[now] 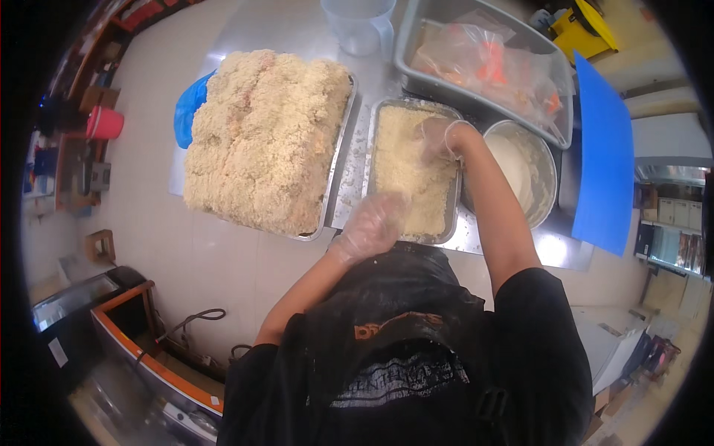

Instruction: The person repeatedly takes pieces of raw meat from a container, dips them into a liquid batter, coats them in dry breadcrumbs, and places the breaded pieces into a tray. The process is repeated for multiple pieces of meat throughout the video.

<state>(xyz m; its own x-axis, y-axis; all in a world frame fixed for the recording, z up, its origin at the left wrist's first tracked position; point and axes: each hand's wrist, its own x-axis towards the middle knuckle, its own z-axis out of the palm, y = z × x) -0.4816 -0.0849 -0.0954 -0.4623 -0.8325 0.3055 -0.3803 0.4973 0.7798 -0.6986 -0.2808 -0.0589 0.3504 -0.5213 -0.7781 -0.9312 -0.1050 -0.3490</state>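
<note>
Pale bread crumbs point(399, 167) fill a rectangular metal tray point(453, 214) in front of me. My right hand point(440, 139), in a clear plastic glove, has its fingers down in the crumbs at the tray's upper right; what they hold is hidden. My left hand point(378, 223), gloved too, is over the tray's lower left edge, blurred, and its grip cannot be made out. To the left, a larger metal tray point(336, 167) bears a high heap of crumb-coated pieces point(262, 145). A round metal bowl point(549, 184) of pale batter point(509, 167) stands right of the crumb tray, partly behind my right forearm.
A grey plastic tub point(485, 92) with clear bags of orange and pinkish contents point(491, 61) stands at the back right. Behind the trays is a translucent measuring jug point(362, 28). A blue plastic bag point(191, 108) lies at far left, and a blue board point(603, 161) stands at the right.
</note>
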